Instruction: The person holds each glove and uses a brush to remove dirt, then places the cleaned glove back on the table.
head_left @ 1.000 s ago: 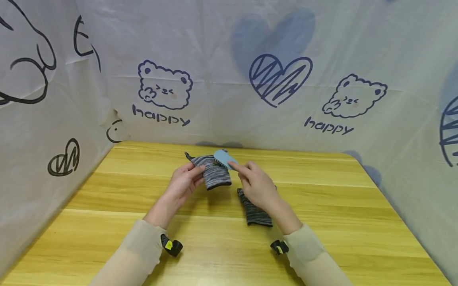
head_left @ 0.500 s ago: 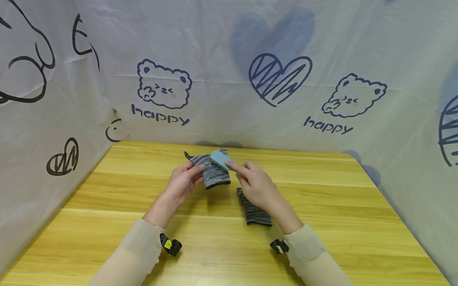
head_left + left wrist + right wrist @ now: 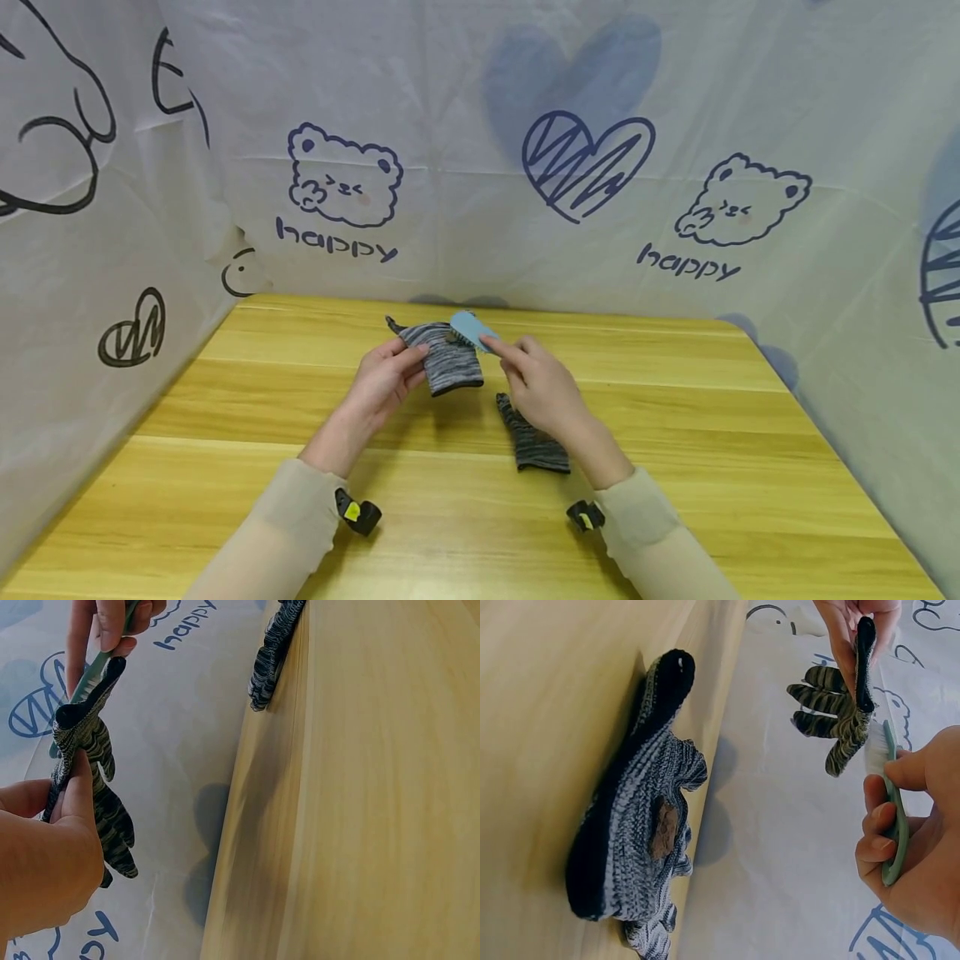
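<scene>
Between the thumb and fingers of my left hand [image 3: 384, 385], a grey-and-black knit glove [image 3: 454, 367] is held up above the table, its black-edged cuff facing me. My right hand [image 3: 546, 390] grips the handle of a light blue-green brush [image 3: 469, 327], index finger stretched along its back. White bristles [image 3: 875, 750] face the glove, right at its surface near the cuff. The right wrist view shows the glove's striped fingers hanging away from the brush. A second matching glove [image 3: 626, 825] lies on the table under my right forearm, with a brown patch [image 3: 665, 827] on it.
The wooden table [image 3: 450, 517] runs back to a white cloth wall [image 3: 465, 208] with printed hearts and bears. Another cloth wall [image 3: 180, 233] stands along the left side. Black wrist mounts [image 3: 360, 514] sit at both sleeves.
The brush slides a little left along the glove, then back to the right and up. My left hand and its glove stay almost still, and the second glove lies in place.
</scene>
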Demonstrator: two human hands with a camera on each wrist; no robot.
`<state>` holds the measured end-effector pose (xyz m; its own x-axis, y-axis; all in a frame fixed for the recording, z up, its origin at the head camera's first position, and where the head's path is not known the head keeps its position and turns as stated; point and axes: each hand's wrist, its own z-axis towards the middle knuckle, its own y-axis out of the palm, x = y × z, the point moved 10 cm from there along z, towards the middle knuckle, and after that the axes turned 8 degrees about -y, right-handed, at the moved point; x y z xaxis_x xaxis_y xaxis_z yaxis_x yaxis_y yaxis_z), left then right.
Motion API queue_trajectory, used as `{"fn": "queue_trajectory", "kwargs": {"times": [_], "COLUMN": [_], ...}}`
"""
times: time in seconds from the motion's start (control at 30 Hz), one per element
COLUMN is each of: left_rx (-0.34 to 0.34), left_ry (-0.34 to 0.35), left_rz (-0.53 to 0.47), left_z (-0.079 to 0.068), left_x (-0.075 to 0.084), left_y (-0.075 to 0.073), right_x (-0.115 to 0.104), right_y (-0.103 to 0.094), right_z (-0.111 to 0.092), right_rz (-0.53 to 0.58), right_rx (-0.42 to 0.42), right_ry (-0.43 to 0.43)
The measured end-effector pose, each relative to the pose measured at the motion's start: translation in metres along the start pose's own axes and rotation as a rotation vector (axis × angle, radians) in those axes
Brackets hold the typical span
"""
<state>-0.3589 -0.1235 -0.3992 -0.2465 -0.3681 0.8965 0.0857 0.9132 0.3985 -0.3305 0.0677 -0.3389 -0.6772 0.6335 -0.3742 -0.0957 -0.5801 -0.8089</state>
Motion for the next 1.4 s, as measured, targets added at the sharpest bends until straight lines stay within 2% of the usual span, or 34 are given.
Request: {"fn": "queue_trajectory", "kwargs": {"times": [0.3,0.57,0.83,0.97,1.17,1.4], "left_rx": [-0.005,0.006,0.007,0.009,0.011,-0.001], "left_ry": [0.007,-0.001,-0.005,-0.004,0.001,0.008], "left_rz": [0.005,-0.011,0.02,0.012,-0.003,-0.009], "left_z": [0.001,0.003,0.003,0.003,0.004,0.003], "left_x": [-0.001,-0.003,-0.004,-0.004,-0.003,-0.002], "left_y": [0.0,-0.001,-0.001,-0.001,-0.001,-0.002], "right_x": [-0.005,-0.009,-0.001,0.001,-0.001,-0.004], "right_y": [-0.008,0.003,0.004,-0.001,-0.009,0.0], "right_z": [0.0,0.001,0.0,0.0,0.001,0.001], "right_rz": [0.001,0.034,0.019,0.018,0.015,0.054], "right_rx": [0.057,-0.03,-0.04,-0.008,0.063,-0.009], "right_ry": [-0.036,-0.043,0.016,0.022,-0.022,-0.036]}}
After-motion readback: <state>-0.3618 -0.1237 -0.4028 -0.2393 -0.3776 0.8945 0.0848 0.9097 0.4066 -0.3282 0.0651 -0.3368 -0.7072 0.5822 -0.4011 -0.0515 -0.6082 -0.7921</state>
